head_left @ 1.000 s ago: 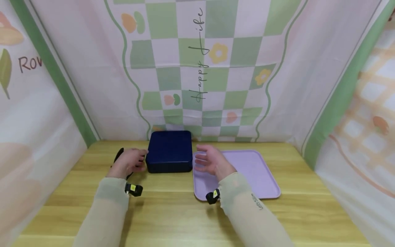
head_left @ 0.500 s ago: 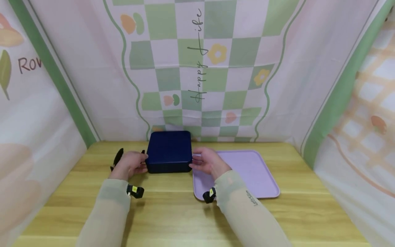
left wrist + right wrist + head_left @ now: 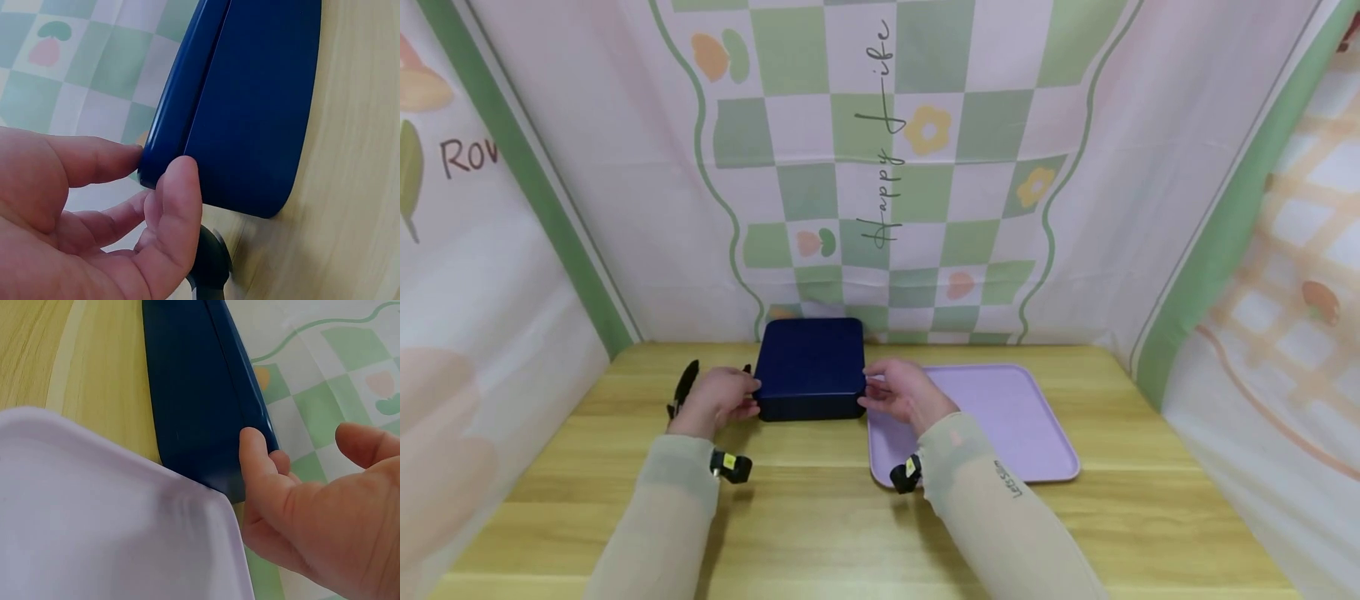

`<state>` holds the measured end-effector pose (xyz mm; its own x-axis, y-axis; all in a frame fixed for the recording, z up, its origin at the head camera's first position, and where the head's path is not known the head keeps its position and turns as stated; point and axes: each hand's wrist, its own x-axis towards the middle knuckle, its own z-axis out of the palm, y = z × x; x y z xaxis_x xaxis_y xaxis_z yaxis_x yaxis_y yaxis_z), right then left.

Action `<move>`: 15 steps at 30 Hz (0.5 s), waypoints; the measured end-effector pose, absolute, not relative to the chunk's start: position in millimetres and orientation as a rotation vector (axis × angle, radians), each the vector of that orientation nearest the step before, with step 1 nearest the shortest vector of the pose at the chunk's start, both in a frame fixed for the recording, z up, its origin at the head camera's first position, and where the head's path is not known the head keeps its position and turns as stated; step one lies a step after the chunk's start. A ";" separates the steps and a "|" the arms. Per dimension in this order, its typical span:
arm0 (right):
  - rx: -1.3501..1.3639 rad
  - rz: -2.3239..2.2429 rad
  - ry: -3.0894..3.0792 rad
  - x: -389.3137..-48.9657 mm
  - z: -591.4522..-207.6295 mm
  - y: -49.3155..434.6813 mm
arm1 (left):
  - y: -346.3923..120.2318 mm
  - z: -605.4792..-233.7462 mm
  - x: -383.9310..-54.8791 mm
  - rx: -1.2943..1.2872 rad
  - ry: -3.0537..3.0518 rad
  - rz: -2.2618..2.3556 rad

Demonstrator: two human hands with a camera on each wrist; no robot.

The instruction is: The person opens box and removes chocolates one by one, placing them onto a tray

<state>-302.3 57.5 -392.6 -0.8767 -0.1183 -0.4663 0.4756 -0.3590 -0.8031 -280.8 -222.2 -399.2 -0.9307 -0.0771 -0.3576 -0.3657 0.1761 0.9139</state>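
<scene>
A dark blue lidded box [image 3: 811,358] stands at the back of the table, with a thin seam under its lid [image 3: 181,81]. At its left side is my left hand [image 3: 718,396], whose thumb tip and a fingertip pinch the lid's corner in the left wrist view. My right hand [image 3: 913,392] reaches to the opposite side over the tray's edge. In the right wrist view, its fingertips touch the box wall at the seam, while the thumb stands apart from the box. A black rounded thing [image 3: 209,262] lies beneath the left hand, mostly hidden.
A lilac tray [image 3: 1015,442] lies right of the box, its corner close against it. The wooden table [image 3: 820,517] ends at a checkered curtain [image 3: 880,167] behind the box. Fabric walls flank both sides.
My right hand has moved left from above the tray to the box's right side. My left hand has closed in on the left side. The box stays in place.
</scene>
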 end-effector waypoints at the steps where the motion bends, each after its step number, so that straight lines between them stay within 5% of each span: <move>1: 0.471 -2.272 1.515 -302.5 -392.6 57.3 | -222.0 -399.3 -281.1 -0.428 2.220 1.831; 15: 0.460 -2.251 1.527 -303.3 -397.9 55.7 | -222.3 -398.7 -281.3 -0.418 2.246 1.806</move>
<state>-303.3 55.7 -397.9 -0.8740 -0.1268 -0.4691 0.4828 -0.3368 -0.8084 -281.3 -222.3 -398.7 -0.9331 -0.0778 -0.3511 -0.3596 0.2006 0.9113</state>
